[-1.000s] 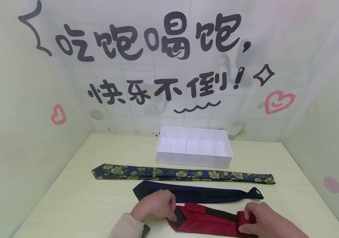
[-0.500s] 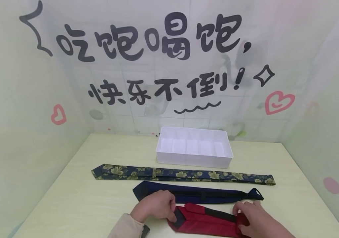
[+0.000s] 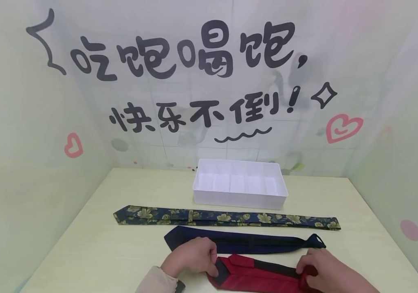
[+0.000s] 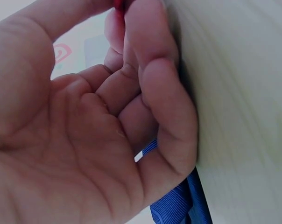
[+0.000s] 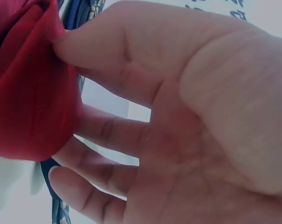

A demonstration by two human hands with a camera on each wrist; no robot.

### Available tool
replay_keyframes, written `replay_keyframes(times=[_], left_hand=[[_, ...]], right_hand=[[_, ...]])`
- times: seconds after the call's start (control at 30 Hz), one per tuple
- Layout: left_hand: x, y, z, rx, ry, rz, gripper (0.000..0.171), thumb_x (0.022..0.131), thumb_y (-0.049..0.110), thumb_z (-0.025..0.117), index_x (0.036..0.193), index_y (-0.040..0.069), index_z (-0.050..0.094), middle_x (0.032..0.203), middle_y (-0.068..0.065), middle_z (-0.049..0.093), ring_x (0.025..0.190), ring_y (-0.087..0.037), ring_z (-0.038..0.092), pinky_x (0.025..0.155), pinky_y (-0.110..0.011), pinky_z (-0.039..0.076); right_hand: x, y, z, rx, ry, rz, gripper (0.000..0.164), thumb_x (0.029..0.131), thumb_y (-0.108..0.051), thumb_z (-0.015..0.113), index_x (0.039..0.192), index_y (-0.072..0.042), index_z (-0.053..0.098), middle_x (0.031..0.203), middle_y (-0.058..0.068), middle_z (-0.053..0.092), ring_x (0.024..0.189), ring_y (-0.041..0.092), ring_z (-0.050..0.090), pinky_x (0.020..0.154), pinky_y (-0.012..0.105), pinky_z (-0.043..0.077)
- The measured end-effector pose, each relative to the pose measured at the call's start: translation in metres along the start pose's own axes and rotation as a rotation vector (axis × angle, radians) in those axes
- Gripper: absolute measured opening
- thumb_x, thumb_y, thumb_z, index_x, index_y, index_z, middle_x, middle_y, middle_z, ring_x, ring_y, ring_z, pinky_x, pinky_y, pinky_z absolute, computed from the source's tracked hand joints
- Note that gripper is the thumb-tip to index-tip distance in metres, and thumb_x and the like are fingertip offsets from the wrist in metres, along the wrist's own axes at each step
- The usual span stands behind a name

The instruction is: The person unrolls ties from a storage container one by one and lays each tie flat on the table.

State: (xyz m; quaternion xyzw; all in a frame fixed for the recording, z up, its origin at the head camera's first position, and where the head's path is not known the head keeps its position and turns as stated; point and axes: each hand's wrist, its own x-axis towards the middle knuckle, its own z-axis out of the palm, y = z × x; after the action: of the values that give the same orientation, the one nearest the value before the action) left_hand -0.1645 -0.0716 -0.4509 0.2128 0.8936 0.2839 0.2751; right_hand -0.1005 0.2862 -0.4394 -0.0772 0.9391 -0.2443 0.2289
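Note:
A red necktie (image 3: 256, 278) lies across the near part of the table, with its wide end to the left and its other end rolled up. My left hand (image 3: 192, 256) pinches the dark-lined tip of the wide end; a sliver of red shows between thumb and finger in the left wrist view. At the right end, my right hand (image 3: 330, 268) holds the red roll (image 5: 36, 93) between thumb and fingers, its last fingers loosely bent. Just behind lies a navy necktie (image 3: 275, 242) with a small loop at its right end, partly covered by my left hand.
Farther back, a navy necktie with gold flowers (image 3: 209, 217) lies stretched out flat. Behind it stands a white box (image 3: 240, 198) with several compartments. Printed curtains (image 3: 84, 101) close off the table's back and sides.
My right hand shifts left over the roll, then back to the right, now covering more of it. The left hand stays on the wide end. The head view tilts slightly.

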Motion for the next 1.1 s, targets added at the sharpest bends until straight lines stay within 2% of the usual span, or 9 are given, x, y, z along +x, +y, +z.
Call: replay_keyframes(times=[0.17,0.27,0.4,0.53,0.63,0.77,0.87,1.1], left_hand=[[0.0,0.001,-0.001,0.0,0.009,0.008,0.027,0.072,0.019,0.087,0.068,0.02,0.06,0.062,0.009,0.053,0.055,-0.011,0.045,0.052,-0.026,0.034],[0.001,0.001,-0.002,-0.005,0.008,0.015,0.027,0.072,0.018,0.087,0.068,0.019,0.06,0.062,0.009,0.053,0.055,-0.011,0.045,0.052,-0.026,0.034],[0.001,0.002,-0.002,-0.01,0.004,0.026,0.027,0.073,0.018,0.087,0.068,0.019,0.06,0.063,0.009,0.053,0.055,-0.011,0.044,0.052,-0.026,0.034],[0.002,0.004,-0.001,-0.005,-0.001,0.033,0.027,0.073,0.018,0.086,0.067,0.019,0.06,0.063,0.009,0.053,0.055,-0.011,0.044,0.051,-0.026,0.034],[0.003,0.004,-0.001,0.0,-0.003,0.034,0.027,0.073,0.018,0.086,0.068,0.019,0.059,0.063,0.009,0.053,0.055,-0.011,0.044,0.052,-0.026,0.034],[0.003,0.005,-0.001,0.007,0.007,0.036,0.027,0.072,0.017,0.087,0.069,0.019,0.059,0.065,0.009,0.054,0.057,-0.011,0.045,0.053,-0.025,0.035],[0.001,0.004,0.0,0.013,0.014,0.024,0.027,0.073,0.016,0.086,0.073,0.018,0.059,0.068,0.008,0.054,0.059,-0.011,0.046,0.056,-0.026,0.037],[-0.002,0.004,0.005,-0.036,-0.023,-0.019,0.028,0.078,0.013,0.081,0.091,0.017,0.057,0.067,0.003,0.051,0.058,-0.014,0.043,0.058,-0.029,0.036]], right_hand=[[-0.004,-0.001,-0.003,0.055,0.027,0.099,0.002,0.091,-0.019,0.075,0.091,-0.019,0.073,0.088,-0.004,0.064,0.08,0.014,0.053,0.071,0.026,0.048],[-0.007,0.004,-0.003,0.088,0.048,0.119,0.011,0.091,-0.023,0.076,0.09,-0.016,0.068,0.083,-0.004,0.063,0.076,0.013,0.052,0.068,0.026,0.045],[-0.01,0.018,-0.004,0.087,0.064,0.11,0.011,0.09,-0.011,0.073,0.09,-0.013,0.062,0.08,-0.003,0.061,0.073,0.013,0.05,0.066,0.025,0.042],[-0.014,0.033,-0.002,0.068,0.056,0.21,0.014,0.086,-0.001,0.071,0.094,-0.009,0.064,0.084,-0.001,0.063,0.079,0.016,0.055,0.075,0.033,0.05],[-0.017,0.044,-0.002,0.072,0.042,0.289,0.015,0.089,-0.008,0.073,0.101,-0.006,0.064,0.089,0.001,0.066,0.084,0.019,0.059,0.081,0.042,0.054],[-0.022,0.056,-0.003,0.075,0.03,0.361,0.027,0.092,-0.024,0.074,0.105,-0.003,0.063,0.091,0.003,0.068,0.085,0.019,0.062,0.081,0.044,0.055],[-0.024,0.059,0.0,0.082,0.02,0.368,0.029,0.094,-0.029,0.072,0.106,-0.004,0.062,0.091,0.003,0.068,0.086,0.019,0.062,0.08,0.044,0.054],[-0.025,0.056,0.004,0.085,0.05,0.339,0.021,0.093,-0.024,0.073,0.102,-0.009,0.06,0.086,0.002,0.064,0.081,0.017,0.058,0.077,0.039,0.052]])
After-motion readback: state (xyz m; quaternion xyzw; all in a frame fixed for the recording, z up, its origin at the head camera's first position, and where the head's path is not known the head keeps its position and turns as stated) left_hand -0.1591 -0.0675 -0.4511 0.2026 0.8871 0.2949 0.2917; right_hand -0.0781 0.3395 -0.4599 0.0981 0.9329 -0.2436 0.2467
